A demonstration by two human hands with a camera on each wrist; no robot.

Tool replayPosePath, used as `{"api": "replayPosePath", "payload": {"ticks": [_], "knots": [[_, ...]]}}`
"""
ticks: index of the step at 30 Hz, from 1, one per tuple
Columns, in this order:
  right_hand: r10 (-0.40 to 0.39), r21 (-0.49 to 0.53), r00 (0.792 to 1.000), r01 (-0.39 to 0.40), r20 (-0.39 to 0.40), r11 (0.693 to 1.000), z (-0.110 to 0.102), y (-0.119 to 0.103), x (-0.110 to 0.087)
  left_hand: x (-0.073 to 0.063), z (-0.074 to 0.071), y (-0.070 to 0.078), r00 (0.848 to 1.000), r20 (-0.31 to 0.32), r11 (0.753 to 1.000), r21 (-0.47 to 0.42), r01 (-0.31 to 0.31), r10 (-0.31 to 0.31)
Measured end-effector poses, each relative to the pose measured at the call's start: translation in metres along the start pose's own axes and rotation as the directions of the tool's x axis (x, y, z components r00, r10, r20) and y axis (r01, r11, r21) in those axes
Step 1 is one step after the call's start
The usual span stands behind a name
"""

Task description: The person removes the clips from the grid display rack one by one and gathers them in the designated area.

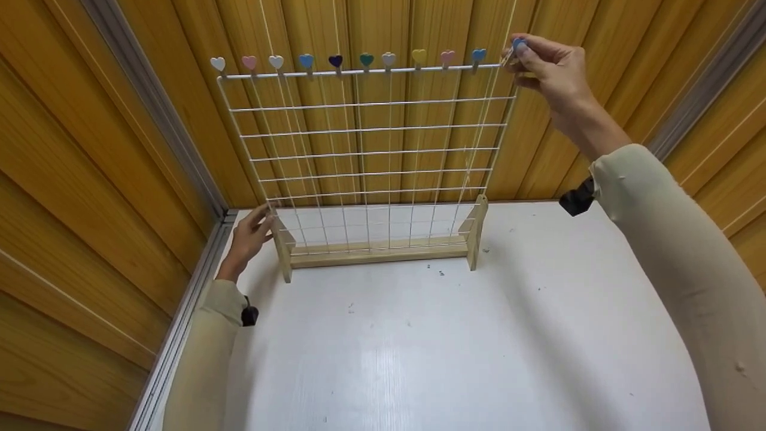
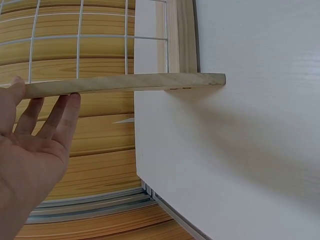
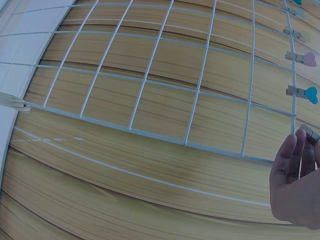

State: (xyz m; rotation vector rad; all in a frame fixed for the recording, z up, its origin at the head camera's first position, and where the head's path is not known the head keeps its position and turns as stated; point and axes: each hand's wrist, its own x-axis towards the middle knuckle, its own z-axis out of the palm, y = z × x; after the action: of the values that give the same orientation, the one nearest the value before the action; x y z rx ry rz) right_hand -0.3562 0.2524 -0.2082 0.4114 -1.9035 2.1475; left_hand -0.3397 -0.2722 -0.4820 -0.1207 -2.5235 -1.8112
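Note:
A white wire grid rack (image 1: 386, 127) stands upright in a wooden base (image 1: 377, 257). Along its top wire sits a row of heart-topped clothespins, among them a blue one (image 1: 479, 55) and a pink one (image 1: 447, 57). At the top right corner my right hand (image 1: 559, 75) pinches another blue heart clothespin (image 1: 519, 43) between thumb and fingers. The right wrist view shows the wooden part of this clothespin (image 3: 310, 134) by the corner wire. Low on the left, my left hand (image 1: 248, 239) grips the base's wooden side support (image 2: 125, 82), thumb on one face and fingers on the other.
The rack stands on a white table (image 1: 383, 347) with small dark specks on it. Wood-plank panels (image 1: 556, 155) rise behind and on both sides. A metal frame rail (image 1: 197, 281) runs along the table's left edge.

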Motion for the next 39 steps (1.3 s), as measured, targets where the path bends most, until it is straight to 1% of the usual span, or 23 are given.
{"api": "replayPosePath", "payload": {"ticks": [4,8,12,17,24,28,33,35,39], "knots": [[-0.03,0.005,0.999,0.03,0.032,1.0,0.005,0.003,-0.006,0.0,0.0,0.0,1.0,-0.005,1.0,0.001,0.007,-0.007],[-0.036,-0.01,0.998,0.036,0.059,0.999,0.009,0.007,-0.014,-0.001,0.001,0.0,1.0,-0.011,1.0,-0.008,0.009,-0.01],[-0.016,-0.025,0.996,0.019,0.092,1.0,0.015,0.012,-0.02,-0.003,0.001,-0.003,1.0,-0.016,1.0,-0.009,0.015,-0.015],[0.013,-0.056,0.987,-0.004,0.161,0.998,0.023,0.02,-0.028,-0.005,0.0,-0.007,1.0,-0.016,1.0,-0.01,0.007,-0.007],[0.053,-0.122,0.973,-0.026,0.224,0.992,0.026,0.037,-0.04,0.001,0.001,-0.005,1.0,-0.002,0.999,-0.032,0.0,0.0],[0.069,-0.187,0.96,-0.018,0.271,0.982,0.031,0.05,-0.044,0.001,0.003,-0.005,1.0,-0.012,1.0,-0.03,0.008,-0.009],[0.09,-0.227,0.934,-0.009,0.347,0.974,0.042,0.068,-0.05,0.0,0.002,-0.006,1.0,-0.016,1.0,-0.012,0.01,-0.01],[0.111,-0.238,0.923,-0.022,0.37,0.971,0.047,0.075,-0.052,0.0,0.001,-0.005,1.0,-0.014,1.0,-0.009,0.012,-0.012],[0.16,-0.294,0.908,-0.043,0.387,0.955,0.055,0.09,-0.056,0.001,0.003,-0.005,1.0,-0.013,0.999,-0.025,0.024,-0.024]]}}
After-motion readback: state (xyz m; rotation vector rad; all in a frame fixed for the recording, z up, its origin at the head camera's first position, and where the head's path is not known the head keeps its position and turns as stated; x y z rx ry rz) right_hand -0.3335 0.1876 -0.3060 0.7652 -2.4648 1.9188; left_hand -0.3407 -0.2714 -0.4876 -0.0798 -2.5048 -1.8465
